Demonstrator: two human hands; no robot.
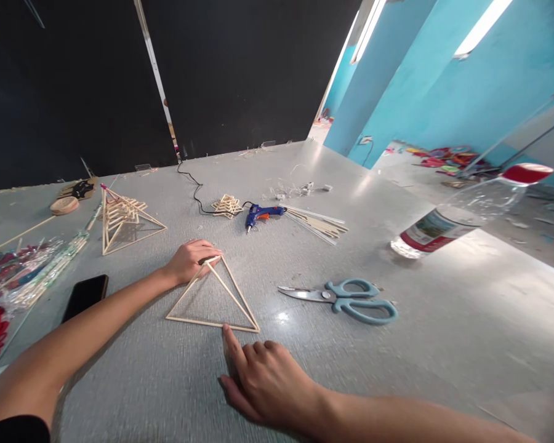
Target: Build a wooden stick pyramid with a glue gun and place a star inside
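A triangle of thin wooden sticks (198, 320) lies flat on the grey table (443, 344) in front of me. My left hand (191, 259) rests on its far tip, fingers closed over the joint. At the triangle's near edge is my right hand (263, 378), palm down, with the index finger touching the bottom stick and nothing held. To the right lie teal-handled scissors (346, 299), blades shut. Farther back, a blue glue gun (260, 215) sits with its black cord running away.
A stick pyramid frame (122, 218) stands at the left, a small stick star (227, 206) and a bundle of sticks (318, 224) lie near the glue gun. A clear bottle (461, 215) is at the right, a black phone (85, 295) and packets of sticks (32, 271) at the left.
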